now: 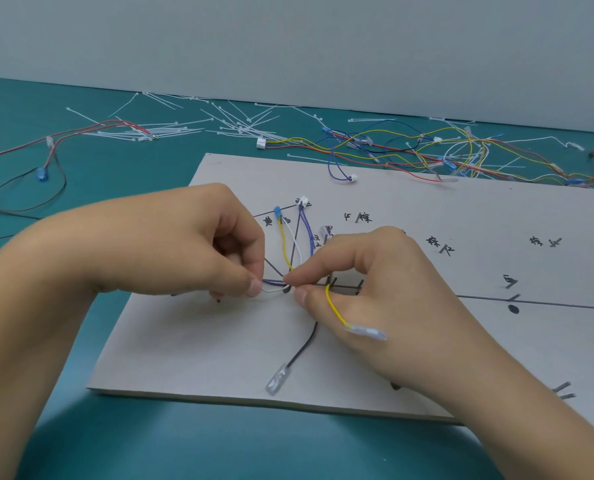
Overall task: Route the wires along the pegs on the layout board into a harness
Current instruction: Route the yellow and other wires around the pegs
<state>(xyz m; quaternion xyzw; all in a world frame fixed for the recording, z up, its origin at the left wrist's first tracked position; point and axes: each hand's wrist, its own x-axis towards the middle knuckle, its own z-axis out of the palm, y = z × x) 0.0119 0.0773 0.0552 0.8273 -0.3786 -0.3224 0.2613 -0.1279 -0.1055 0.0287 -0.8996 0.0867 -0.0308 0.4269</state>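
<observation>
Pulling unevenly is what I'd worry about here: the thin purple and white wires (pixel 274 285) could slip from the gathered run, and the yellow wire with a clear sleeved end (pixel 337 313), draped over the right hand (pixel 375 289), could snag. Both hands sit knuckles-up over the left part of the grey layout board (pixel 184 341), fingers curled, the left hand (pixel 198 244) and the right each nipping that bundle between thumb and forefinger, tips almost touching

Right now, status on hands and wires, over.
Left hand, right hand both pinching thin purple and white wires over grey layout board. Yellow sleeved wire drapes across right hand. Loose black wire lies nearer.
</observation>
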